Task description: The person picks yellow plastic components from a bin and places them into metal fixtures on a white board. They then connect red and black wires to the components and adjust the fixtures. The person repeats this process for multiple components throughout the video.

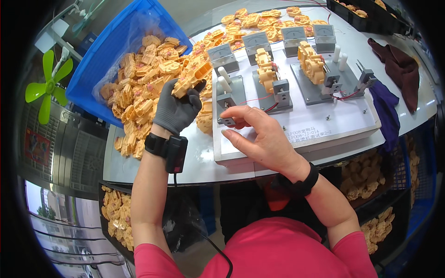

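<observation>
My left hand [178,107], in a dark grey glove, is closed around a yellow plastic gearbox housing [194,74] and lifts it beside the heap at the left of the test fixture. My bare right hand [264,139] is over the fixture's front left, thumb and forefinger apart with nothing seen between them. Its forefinger tip is at the small grey block [226,99] of the left station; whether they touch I cannot tell. White pegs [224,79] stand on that station, which bears no housing. A gearbox housing [266,69] sits on the middle station, another [311,62] on the right one.
Behind the stations stand several grey dial meters [256,41]. A blue crate [88,78] tips a heap of housings [148,78] onto the table; more [250,21] lie at the back. Dark cloths [397,69] lie right. A green fan [49,86] is at left.
</observation>
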Action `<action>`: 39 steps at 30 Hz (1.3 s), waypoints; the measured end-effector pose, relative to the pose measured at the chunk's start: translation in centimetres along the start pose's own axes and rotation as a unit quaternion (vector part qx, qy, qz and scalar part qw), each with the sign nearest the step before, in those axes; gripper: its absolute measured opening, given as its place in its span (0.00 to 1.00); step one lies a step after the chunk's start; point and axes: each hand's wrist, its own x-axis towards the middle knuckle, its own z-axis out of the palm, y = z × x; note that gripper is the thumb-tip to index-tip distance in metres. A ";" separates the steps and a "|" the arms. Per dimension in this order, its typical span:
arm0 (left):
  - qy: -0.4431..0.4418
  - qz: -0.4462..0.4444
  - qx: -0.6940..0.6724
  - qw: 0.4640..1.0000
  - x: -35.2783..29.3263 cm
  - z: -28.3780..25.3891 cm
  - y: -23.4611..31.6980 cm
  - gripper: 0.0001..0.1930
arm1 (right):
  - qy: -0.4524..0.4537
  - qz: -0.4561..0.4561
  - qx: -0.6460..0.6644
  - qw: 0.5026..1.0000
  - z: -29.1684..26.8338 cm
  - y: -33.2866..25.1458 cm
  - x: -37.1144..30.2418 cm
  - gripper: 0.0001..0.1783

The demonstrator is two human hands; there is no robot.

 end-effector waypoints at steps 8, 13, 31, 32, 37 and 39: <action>0.090 0.262 0.412 0.868 0.3 3.1 -1.8 0.27 | 0.006 -0.007 0.003 1.000 0.2 -0.2 0.0 0.17; 0.004 0.309 0.613 0.727 -0.7 3.9 -1.8 0.28 | 0.011 -0.011 -0.004 1.000 0.1 0.0 0.0 0.17; -0.110 0.203 0.860 0.455 0.0 7.0 -0.1 0.30 | -0.002 0.008 -0.017 1.000 0.1 0.1 -0.2 0.18; -0.112 0.214 0.849 0.471 0.3 6.2 -0.2 0.30 | -0.008 0.005 -0.017 1.000 0.1 0.0 -0.1 0.19; -0.069 0.330 0.758 0.558 -2.2 3.6 -2.2 0.31 | 0.050 0.052 -0.015 0.997 -0.2 -0.2 -0.7 0.22; -0.046 0.319 0.672 0.666 -4.9 2.4 -3.8 0.28 | 0.076 0.048 -0.055 0.994 -0.9 -0.4 -1.6 0.22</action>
